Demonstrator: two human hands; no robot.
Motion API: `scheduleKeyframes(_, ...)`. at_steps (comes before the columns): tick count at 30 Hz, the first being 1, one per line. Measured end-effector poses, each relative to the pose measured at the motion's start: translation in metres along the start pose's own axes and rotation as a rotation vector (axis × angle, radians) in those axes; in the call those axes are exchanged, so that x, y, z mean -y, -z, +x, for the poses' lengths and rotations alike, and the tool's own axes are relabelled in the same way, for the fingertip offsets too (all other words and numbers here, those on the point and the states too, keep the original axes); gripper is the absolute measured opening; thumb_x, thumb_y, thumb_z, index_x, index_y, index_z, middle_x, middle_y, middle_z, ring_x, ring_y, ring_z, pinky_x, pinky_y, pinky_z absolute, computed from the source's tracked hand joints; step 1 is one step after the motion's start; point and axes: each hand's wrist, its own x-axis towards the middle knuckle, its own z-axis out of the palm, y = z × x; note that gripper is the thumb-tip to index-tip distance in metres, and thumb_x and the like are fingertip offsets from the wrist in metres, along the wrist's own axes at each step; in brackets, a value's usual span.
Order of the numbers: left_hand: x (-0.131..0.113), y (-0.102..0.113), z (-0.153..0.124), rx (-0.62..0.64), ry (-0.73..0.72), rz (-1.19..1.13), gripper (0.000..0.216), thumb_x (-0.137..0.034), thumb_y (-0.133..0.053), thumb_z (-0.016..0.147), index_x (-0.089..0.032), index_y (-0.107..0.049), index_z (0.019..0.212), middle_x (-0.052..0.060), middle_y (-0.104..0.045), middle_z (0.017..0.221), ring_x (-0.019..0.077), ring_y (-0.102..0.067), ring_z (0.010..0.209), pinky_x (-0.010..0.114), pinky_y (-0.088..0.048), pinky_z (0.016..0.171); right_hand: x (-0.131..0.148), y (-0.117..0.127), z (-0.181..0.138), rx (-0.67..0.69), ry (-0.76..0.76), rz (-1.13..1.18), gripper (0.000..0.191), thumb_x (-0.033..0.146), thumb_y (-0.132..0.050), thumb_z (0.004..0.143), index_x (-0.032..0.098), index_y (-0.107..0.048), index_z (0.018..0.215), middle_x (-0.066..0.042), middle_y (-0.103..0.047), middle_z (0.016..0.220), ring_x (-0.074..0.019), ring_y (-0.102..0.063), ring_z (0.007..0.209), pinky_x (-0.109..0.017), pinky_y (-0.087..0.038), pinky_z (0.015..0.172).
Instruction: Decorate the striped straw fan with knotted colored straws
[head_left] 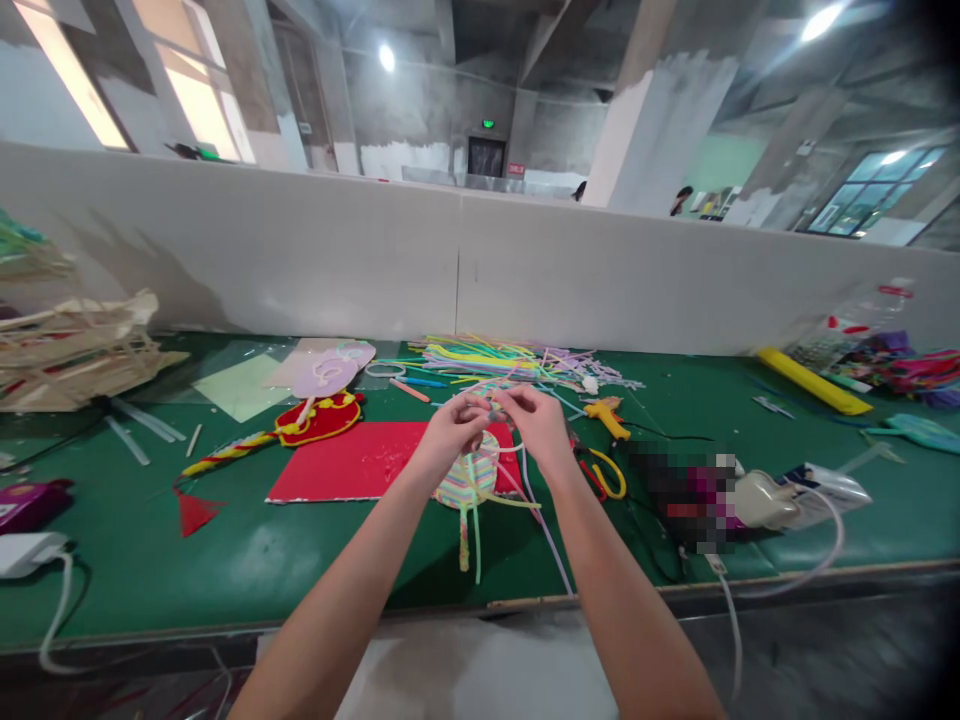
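My left hand [463, 420] and my right hand [534, 425] meet over the middle of the table, both with fingers pinched on thin pastel pipe cleaners. The exact grip is partly hidden by the fingers. Just below them is a round, fan-shaped piece [454, 488] in striped pastel colours, with a yellowish handle [463, 545] pointing toward me. Loose ends hang around it: a green pipe cleaner [477, 550], a yellow one [517, 501] and a lilac one [551, 540]. A red board [337, 470] lies under and left of the fan piece.
Behind my hands lies a pile of pipe cleaners [480, 358]. An orange-yellow glue gun [609, 418] and scissors [607, 472] are on the right. To the left lie a red-and-yellow fan [319, 420] and a wooden stick model [75, 350]. A low partition [337, 260] closes the back.
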Motion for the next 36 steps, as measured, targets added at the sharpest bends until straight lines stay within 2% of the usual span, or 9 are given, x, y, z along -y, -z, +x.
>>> scheduleKeyframes(4,-0.014,-0.007,0.001,0.012,-0.037,0.081,0.027,-0.031,-0.064,0.066,-0.017,-0.056,0.089,-0.001,-0.062,0.072,0.0012,-0.035,0.038,0.015,-0.024,0.035,0.008,0.016,0.01,-0.039,0.079,-0.031,0.026,0.042,-0.057,0.072,0.017,-0.063,0.072,0.001,-0.057,0.057,-0.0108,-0.05,0.047,-0.023,-0.041,0.05)
scheduleKeyframes(11,-0.039,0.002,-0.006,-0.053,-0.314,0.463,0.019,-0.028,-0.058,0.072,-0.019,-0.067,0.084,0.003,-0.066,0.079,0.0076,-0.045,0.049,0.02,-0.032,0.044,0.038,0.055,0.011,-0.417,0.294,-0.151,0.026,0.043,-0.054,0.075,0.017,-0.061,0.076,-0.001,-0.059,0.069,-0.0116,-0.055,0.055,-0.024,-0.043,0.057)
scheduleKeyframes(13,-0.047,0.015,-0.01,-0.101,-0.392,0.646,0.019,-0.028,-0.056,0.073,-0.019,-0.068,0.085,0.003,-0.066,0.077,0.0113,-0.05,0.057,0.022,-0.035,0.05,0.031,0.056,0.004,-0.395,0.301,-0.167,0.023,0.04,-0.055,0.076,0.018,-0.061,0.076,0.0,-0.059,0.07,-0.0119,-0.056,0.056,-0.025,-0.044,0.058)
scheduleKeyframes(17,-0.051,0.046,-0.012,-0.147,-0.498,0.984,0.02,-0.028,-0.049,0.079,-0.022,-0.067,0.088,0.003,-0.066,0.082,0.0168,-0.056,0.075,0.027,-0.041,0.065,-0.008,0.033,-0.012,-0.132,0.186,-0.121,0.018,0.036,-0.055,0.075,0.019,-0.062,0.074,-0.002,-0.061,0.074,-0.0139,-0.058,0.058,-0.027,-0.045,0.059)
scheduleKeyframes(19,-0.046,0.058,-0.01,-0.187,-0.534,1.13,0.019,-0.026,-0.049,0.08,-0.024,-0.066,0.087,0.003,-0.066,0.083,0.0193,-0.056,0.083,0.033,-0.04,0.077,-0.03,0.014,-0.015,-0.022,0.091,-0.09,0.016,0.034,-0.058,0.072,0.019,-0.063,0.073,-0.002,-0.063,0.074,-0.0148,-0.059,0.06,-0.028,-0.046,0.062)
scheduleKeyframes(22,-0.03,0.065,-0.009,-0.336,-0.623,1.238,0.022,-0.021,-0.046,0.081,-0.026,-0.063,0.094,0.003,-0.061,0.104,0.0215,-0.049,0.103,0.043,-0.026,0.097,-0.053,-0.008,-0.012,-0.01,-0.056,0.029,0.017,0.036,-0.059,0.07,0.019,-0.062,0.073,-0.001,-0.062,0.067,-0.0146,-0.057,0.055,-0.028,-0.046,0.058)
scheduleKeyframes(26,0.002,0.063,-0.011,-0.513,-0.659,1.121,0.029,-0.023,-0.044,0.082,-0.024,-0.054,0.109,0.007,-0.052,0.114,0.021,-0.045,0.11,0.038,-0.033,0.095,-0.067,-0.024,0.001,-0.097,-0.201,0.252,0.023,0.039,-0.063,0.065,0.017,-0.06,0.074,-0.001,-0.061,0.065,-0.0126,-0.054,0.054,-0.027,-0.047,0.055)
scheduleKeyframes(32,0.047,0.062,-0.002,-0.236,-0.374,0.914,0.026,-0.028,-0.038,0.085,-0.02,-0.054,0.105,0.006,-0.06,0.097,0.0172,-0.055,0.092,0.029,-0.043,0.081,-0.081,-0.043,0.003,-0.022,-0.336,0.489,0.024,0.037,-0.066,0.063,0.018,-0.059,0.074,0.001,-0.058,0.063,-0.0109,-0.053,0.056,-0.022,-0.042,0.048)
scheduleKeyframes(36,0.058,0.069,0.003,-0.221,-0.371,0.955,0.028,-0.023,-0.035,0.086,-0.021,-0.053,0.107,0.007,-0.057,0.103,0.0181,-0.053,0.098,0.032,-0.042,0.084,-0.087,-0.045,-0.001,-0.01,-0.336,0.471,0.021,0.036,-0.065,0.065,0.017,-0.059,0.073,0.004,-0.051,0.06,-0.0052,-0.041,0.043,-0.019,-0.032,0.04)
